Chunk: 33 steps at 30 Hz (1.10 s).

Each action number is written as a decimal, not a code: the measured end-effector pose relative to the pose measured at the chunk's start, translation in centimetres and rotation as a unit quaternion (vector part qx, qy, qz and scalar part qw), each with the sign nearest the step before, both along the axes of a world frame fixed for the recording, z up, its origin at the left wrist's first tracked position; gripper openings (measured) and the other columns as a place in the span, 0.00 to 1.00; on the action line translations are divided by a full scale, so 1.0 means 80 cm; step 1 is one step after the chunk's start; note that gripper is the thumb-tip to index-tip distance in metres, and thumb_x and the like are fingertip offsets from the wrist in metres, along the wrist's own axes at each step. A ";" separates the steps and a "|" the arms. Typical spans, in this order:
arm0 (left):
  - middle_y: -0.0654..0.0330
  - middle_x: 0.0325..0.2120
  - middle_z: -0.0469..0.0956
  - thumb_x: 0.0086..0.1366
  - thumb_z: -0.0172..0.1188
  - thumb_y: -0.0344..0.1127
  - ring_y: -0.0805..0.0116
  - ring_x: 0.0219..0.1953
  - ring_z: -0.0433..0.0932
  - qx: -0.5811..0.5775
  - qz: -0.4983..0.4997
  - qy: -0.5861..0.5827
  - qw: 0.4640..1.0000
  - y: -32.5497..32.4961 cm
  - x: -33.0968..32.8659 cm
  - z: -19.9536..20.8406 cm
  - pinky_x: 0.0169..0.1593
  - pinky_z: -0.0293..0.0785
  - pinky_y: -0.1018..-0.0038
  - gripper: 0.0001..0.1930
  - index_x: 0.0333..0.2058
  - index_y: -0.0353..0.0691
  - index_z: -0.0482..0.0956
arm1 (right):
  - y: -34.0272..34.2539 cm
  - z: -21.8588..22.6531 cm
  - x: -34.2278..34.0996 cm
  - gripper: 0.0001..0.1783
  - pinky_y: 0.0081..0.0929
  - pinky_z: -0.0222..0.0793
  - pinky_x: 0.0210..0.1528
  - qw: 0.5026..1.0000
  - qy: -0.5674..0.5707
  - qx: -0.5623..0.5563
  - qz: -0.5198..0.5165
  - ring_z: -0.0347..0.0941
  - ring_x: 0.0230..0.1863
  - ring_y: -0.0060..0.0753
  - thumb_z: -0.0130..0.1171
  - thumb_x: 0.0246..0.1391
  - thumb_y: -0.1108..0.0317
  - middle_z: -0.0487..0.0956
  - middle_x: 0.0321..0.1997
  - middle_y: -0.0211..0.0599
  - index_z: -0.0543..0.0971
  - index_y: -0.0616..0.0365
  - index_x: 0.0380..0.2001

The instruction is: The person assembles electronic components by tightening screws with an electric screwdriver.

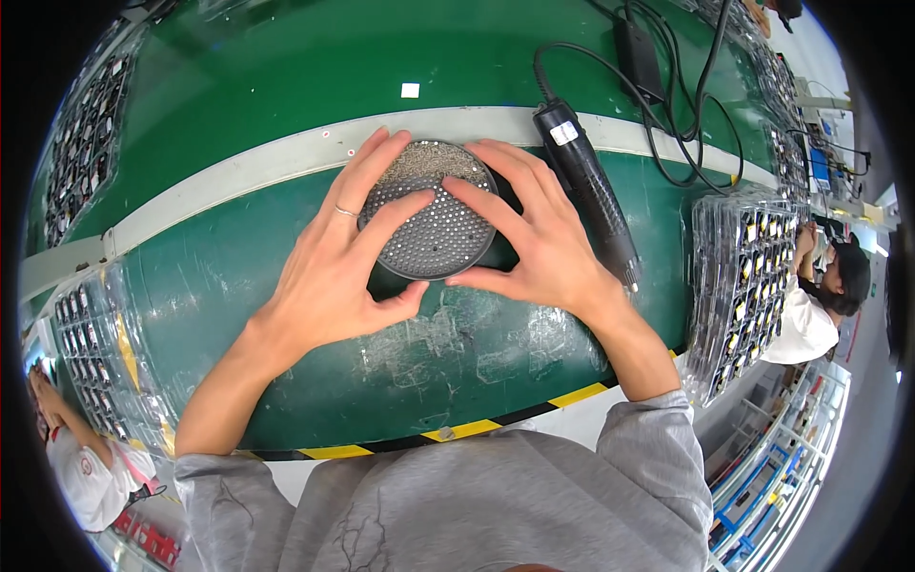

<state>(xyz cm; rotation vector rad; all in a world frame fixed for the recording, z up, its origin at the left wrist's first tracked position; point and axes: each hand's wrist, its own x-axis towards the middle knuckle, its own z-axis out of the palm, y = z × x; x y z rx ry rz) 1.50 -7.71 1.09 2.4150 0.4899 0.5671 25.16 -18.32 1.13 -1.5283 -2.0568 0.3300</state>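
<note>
A round dark plate point(404, 261) full of small holes is held between my two hands over the green work surface. Small shiny screws point(429, 163) lie in a loose heap at its far side, and many more bright heads sit in rows in the holes. My left hand point(334, 255) grips the left rim, its index finger resting on the plate's face. From the right side, my right hand point(551, 246) clasps the rim, index fingertip also on the face. Both thumbs press at the near edge. Just right of my right hand lies a black electric screwdriver point(593, 186), its bit pointing toward me.
A pale rail point(238, 178) crosses the green bench behind the plate. Cables and a black adapter point(637, 59) lie far right. Stacked clear trays of small parts stand at right point(748, 276) and left point(91, 348). Yellow-black tape point(462, 430) edges the bench. Co-workers point(810, 315) sit at both sides.
</note>
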 end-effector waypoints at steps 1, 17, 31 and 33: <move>0.50 0.75 0.54 0.45 0.76 0.33 0.41 0.75 0.58 0.003 0.004 -0.001 1.000 0.000 0.000 -0.001 0.67 0.74 0.49 0.39 0.60 0.46 0.76 | 0.001 0.000 0.001 0.48 0.52 0.65 0.70 1.000 -0.004 0.004 -0.002 0.65 0.70 0.59 0.82 0.35 0.47 0.69 0.70 0.49 0.78 0.51 0.62; 0.44 0.75 0.53 0.45 0.74 0.33 0.37 0.73 0.61 -0.079 0.034 0.001 0.996 -0.006 0.000 -0.004 0.69 0.70 0.50 0.46 0.67 0.44 0.68 | 0.000 0.001 0.003 0.47 0.52 0.68 0.67 0.999 -0.002 0.012 -0.030 0.68 0.68 0.57 0.83 0.31 0.47 0.71 0.68 0.45 0.81 0.52 0.58; 0.45 0.70 0.62 0.43 0.83 0.45 0.40 0.72 0.61 -0.005 0.069 0.000 0.998 0.003 -0.006 -0.010 0.77 0.52 0.43 0.59 0.71 0.37 0.58 | 0.000 0.006 -0.004 0.45 0.55 0.61 0.73 1.000 -0.002 -0.014 -0.023 0.59 0.75 0.61 0.82 0.38 0.53 0.66 0.73 0.51 0.79 0.54 0.61; 0.44 0.69 0.63 0.44 0.83 0.46 0.40 0.72 0.61 -0.005 0.056 -0.003 0.998 0.006 -0.002 -0.007 0.77 0.52 0.43 0.59 0.71 0.36 0.58 | -0.004 0.007 0.001 0.45 0.55 0.61 0.73 0.999 -0.020 -0.003 -0.039 0.59 0.76 0.61 0.81 0.39 0.52 0.66 0.74 0.51 0.78 0.55 0.61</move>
